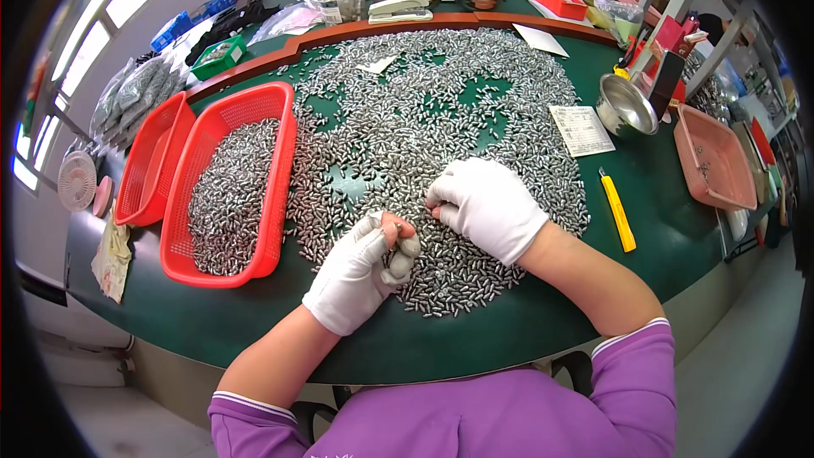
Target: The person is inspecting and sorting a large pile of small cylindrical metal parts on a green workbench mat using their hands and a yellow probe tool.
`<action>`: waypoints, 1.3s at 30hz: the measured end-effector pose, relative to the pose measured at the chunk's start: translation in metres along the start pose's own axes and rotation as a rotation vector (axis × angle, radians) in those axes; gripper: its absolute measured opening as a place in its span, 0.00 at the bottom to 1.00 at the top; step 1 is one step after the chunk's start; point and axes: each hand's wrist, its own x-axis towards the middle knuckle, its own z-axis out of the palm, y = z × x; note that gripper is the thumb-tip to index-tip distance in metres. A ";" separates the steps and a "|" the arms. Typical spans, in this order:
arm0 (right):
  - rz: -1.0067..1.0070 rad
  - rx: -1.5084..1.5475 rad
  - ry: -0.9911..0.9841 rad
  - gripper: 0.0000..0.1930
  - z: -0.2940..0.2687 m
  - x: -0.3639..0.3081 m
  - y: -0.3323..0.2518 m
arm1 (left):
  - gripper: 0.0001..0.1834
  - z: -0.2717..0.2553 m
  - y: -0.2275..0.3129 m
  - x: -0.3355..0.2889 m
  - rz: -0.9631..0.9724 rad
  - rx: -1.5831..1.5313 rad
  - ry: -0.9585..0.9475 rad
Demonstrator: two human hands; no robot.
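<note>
A wide spread of small silver metal pieces (458,276), each short and rounded like a capsule, lies in front of me. Over its near left part is my left hand (365,267) in a white glove with bare thumb and index tips. Those tips are closed in a pinch on what looks like one small metal piece (398,227); the other fingers are curled. My right hand (487,203), also gloved, reaches into the middle of the spread with its fingers drawn together and pointing left. Its fingertips are partly hidden, so I cannot make out what they hold.
Left stands a red perforated basket (283,174) of metal pieces, beside another red basket (136,165). To the right lie a yellow utility knife (617,212), a printed paper slip (582,130), a steel bowl (627,104) and a pink basket (716,157). A brown raised edge (356,32) borders the back.
</note>
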 end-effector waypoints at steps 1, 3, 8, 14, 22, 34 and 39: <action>0.032 -0.008 -0.021 0.06 0.001 0.000 -0.001 | 0.12 0.000 0.000 0.000 -0.007 -0.008 0.001; 0.040 -0.022 -0.025 0.06 0.001 0.000 -0.001 | 0.12 0.000 0.000 0.000 -0.003 -0.014 -0.007; 0.056 -0.002 0.036 0.06 -0.005 0.002 -0.006 | 0.11 0.000 -0.001 0.000 -0.001 -0.048 -0.041; 0.098 0.895 -0.027 0.06 -0.012 0.001 -0.024 | 0.15 -0.002 -0.003 -0.002 0.033 -0.010 -0.077; 0.048 0.396 0.106 0.08 -0.010 0.001 -0.016 | 0.10 0.004 -0.001 -0.003 0.023 0.028 -0.044; 0.000 -0.122 0.060 0.06 0.000 0.000 -0.004 | 0.07 0.000 -0.001 -0.004 -0.003 0.001 -0.032; -0.005 0.147 0.146 0.05 -0.010 0.004 -0.012 | 0.10 0.000 0.000 -0.003 -0.028 -0.048 -0.067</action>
